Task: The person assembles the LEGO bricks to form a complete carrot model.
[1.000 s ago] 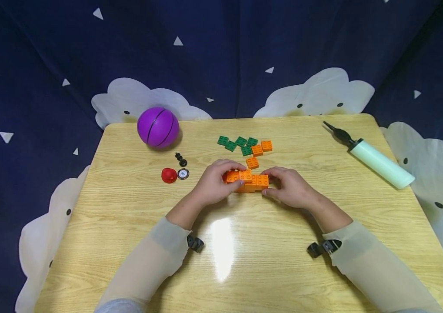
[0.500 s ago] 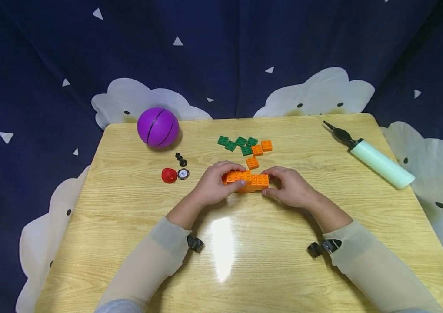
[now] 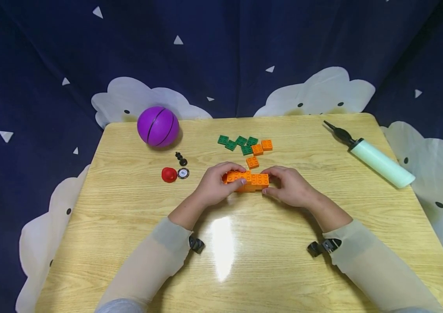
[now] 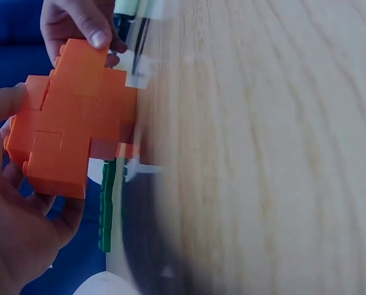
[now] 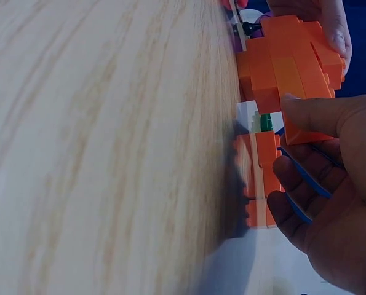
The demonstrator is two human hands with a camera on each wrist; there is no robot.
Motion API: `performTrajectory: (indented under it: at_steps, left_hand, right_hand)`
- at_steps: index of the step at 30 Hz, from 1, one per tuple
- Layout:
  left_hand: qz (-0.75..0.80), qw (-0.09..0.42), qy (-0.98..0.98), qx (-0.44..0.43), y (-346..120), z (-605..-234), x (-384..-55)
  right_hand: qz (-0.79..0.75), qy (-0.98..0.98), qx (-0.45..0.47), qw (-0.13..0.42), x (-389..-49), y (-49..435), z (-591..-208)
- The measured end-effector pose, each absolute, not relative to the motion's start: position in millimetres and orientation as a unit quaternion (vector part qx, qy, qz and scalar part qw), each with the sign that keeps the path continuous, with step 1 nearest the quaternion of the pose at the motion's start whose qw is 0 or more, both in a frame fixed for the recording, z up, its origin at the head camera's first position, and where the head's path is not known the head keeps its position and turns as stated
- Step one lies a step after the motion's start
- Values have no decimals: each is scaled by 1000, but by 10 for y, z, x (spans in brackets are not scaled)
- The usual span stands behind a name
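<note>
Orange stepped brick stack (image 4: 75, 114), glossy grained table (image 3: 272, 252)

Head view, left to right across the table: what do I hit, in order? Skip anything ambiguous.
Purple ball → round disc → left hand → orange brick build → right hand → pale green pump.

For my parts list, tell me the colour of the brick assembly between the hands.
Orange; the brick assembly shows best in the left wrist view.
</note>
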State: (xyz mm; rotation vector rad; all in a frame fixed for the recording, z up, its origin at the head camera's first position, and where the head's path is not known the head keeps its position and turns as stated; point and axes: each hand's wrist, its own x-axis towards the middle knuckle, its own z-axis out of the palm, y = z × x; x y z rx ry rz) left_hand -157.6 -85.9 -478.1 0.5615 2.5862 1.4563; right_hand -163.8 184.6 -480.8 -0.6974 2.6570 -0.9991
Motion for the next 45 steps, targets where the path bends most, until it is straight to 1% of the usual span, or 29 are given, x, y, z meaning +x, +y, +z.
performTrajectory:
  at_steps: [11, 23, 30, 37, 45]
  left_hand:
    - [508, 46, 841, 181, -831, -4862, -1561]
    - [514, 77, 843, 138, -844, -4906, -1532]
    - [502, 96, 852, 114, -992, -4896, -1510]
    - [494, 88, 858, 112, -1194, -4897, -1515]
    - [487, 92, 859, 126, -1258, -4919, -1523]
  right_hand:
    - [-341, 903, -239, 108, -1637, 1848, -4806]
    - [-344, 902, -235, 110, -1630, 1885, -4830]
    - [-344, 903, -231, 116, -1627, 1863, -4823]
    - [-345, 901, -238, 112, -1635, 1859, -4809]
    - [-348, 900, -235, 119, -1649, 1856, -4807]
